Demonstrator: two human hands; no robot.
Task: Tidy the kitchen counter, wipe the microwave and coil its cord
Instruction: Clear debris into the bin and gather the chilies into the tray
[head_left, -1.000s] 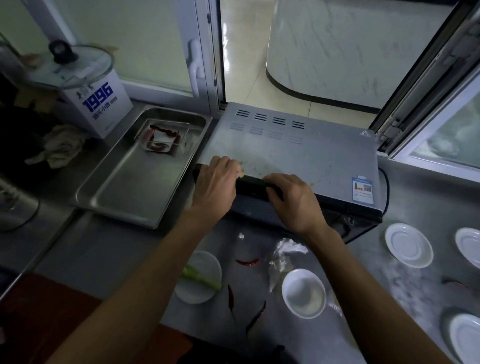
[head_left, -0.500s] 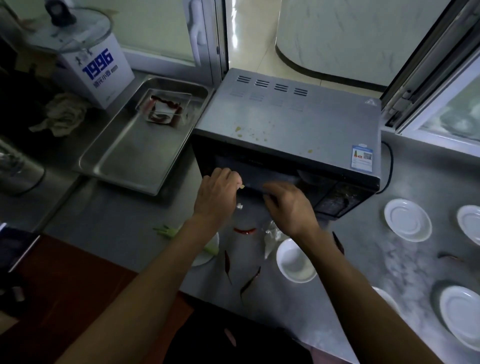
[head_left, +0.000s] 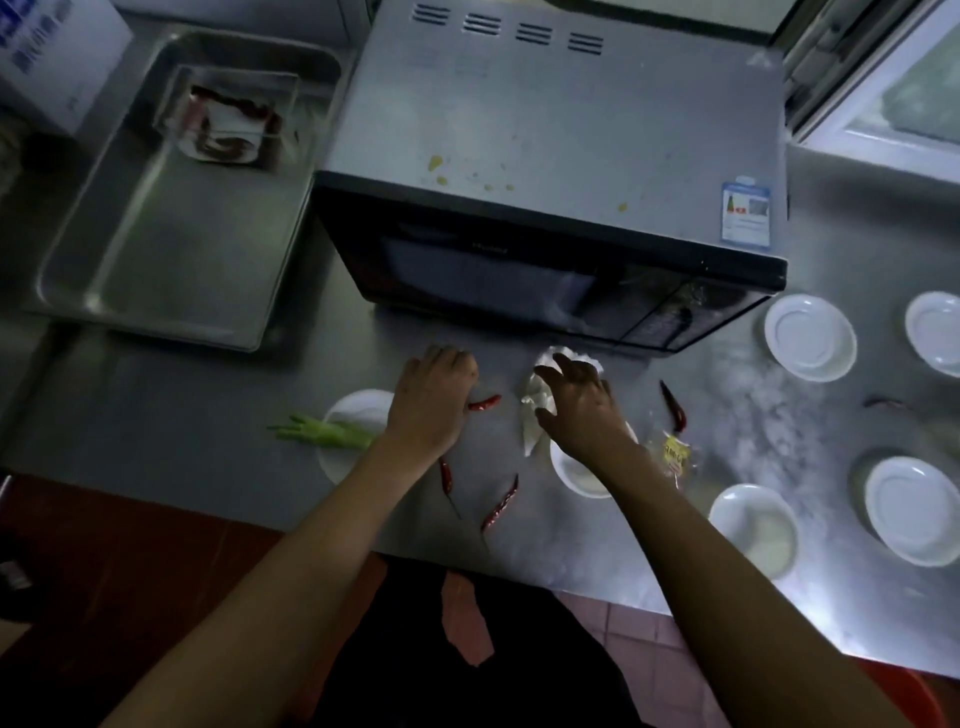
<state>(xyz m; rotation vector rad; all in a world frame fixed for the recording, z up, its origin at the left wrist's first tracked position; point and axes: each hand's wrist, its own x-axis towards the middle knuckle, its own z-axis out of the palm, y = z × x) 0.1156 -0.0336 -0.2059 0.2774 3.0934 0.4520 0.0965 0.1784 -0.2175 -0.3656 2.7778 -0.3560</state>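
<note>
Microwave (head_left: 561, 130) sitting on steel counter (head_left: 156, 415), yellow crumbs spotting its top. Right hand (head_left: 582, 410) hovering over crumpled tissue (head_left: 535, 410), fingers spread apart. Left hand (head_left: 434, 400) lying beside red chilli (head_left: 485, 402), fingers curled, grip unclear

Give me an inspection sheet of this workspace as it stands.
Surface: steel counter, smeared at the right.
Job's things: microwave, door shut, yellow crumbs on top; crumpled tissue in front.
Clutter: dried chillies, green stalk across a saucer, more saucers, yellow wrapper, steel tray holding a clear box.
Hands: left hand fingers curled, on the counter beside a chilli; right hand spread over the tissue.
Cables: nothing seen.
Surroundings: window frame right, white carton left.
</note>
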